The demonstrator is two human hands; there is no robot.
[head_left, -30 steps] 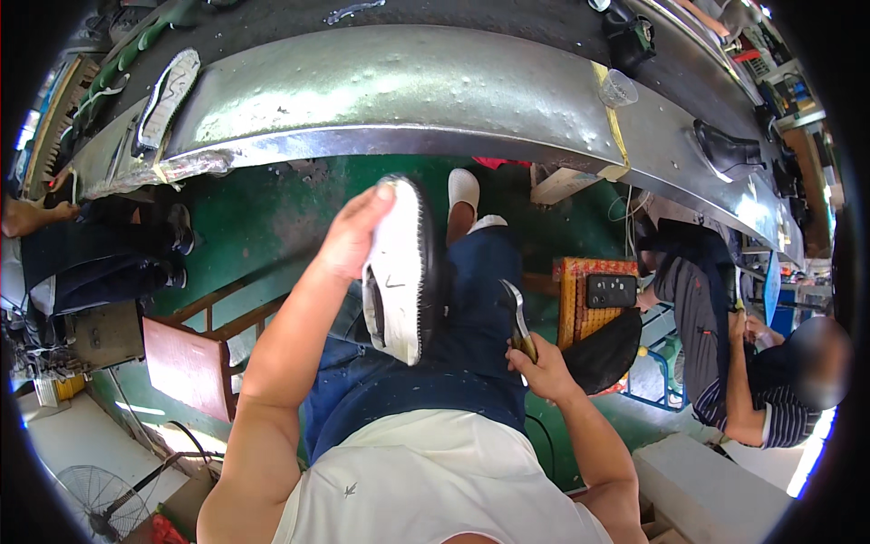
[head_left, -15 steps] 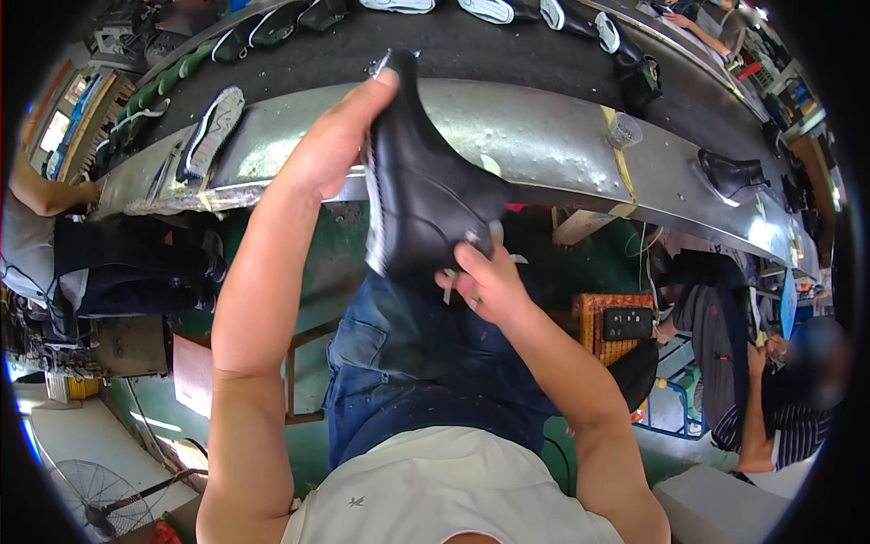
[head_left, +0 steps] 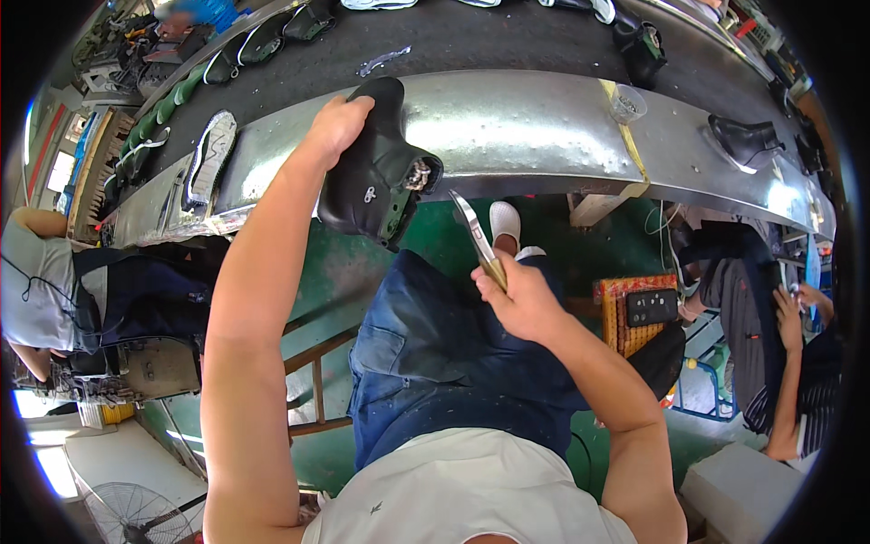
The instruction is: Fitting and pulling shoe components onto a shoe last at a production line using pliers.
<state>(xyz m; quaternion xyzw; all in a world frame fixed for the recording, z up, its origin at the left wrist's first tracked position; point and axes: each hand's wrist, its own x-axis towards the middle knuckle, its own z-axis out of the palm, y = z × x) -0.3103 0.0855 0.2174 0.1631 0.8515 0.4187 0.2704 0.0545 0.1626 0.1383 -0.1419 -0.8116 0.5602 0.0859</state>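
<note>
My left hand point(head_left: 337, 127) is closed round the sole side of a black ankle boot point(head_left: 355, 186), held over the bench's near edge. The boot is tipped, its opening facing right and down, and a green form with a metal-looking part shows inside. To its right, my right hand point(head_left: 518, 295) grips a metal hand tool point(head_left: 474, 229) with a slim curved head and a yellowish handle. The tool's tip points up and left, a little apart from the boot; its exact kind is unclear.
A metal ledge point(head_left: 507, 118) borders a dark belt point(head_left: 507, 41) bearing several shoes. On the ledge are a white-soled shoe point(head_left: 210, 159), a clear cup point(head_left: 627, 104) and another black boot point(head_left: 743, 142). People sit at both sides; a fan point(head_left: 136, 517) stands lower left.
The boot has turned so its opening faces right and shifted left. My right hand has drawn away from it, down and right, and the tool now shows clearly.
</note>
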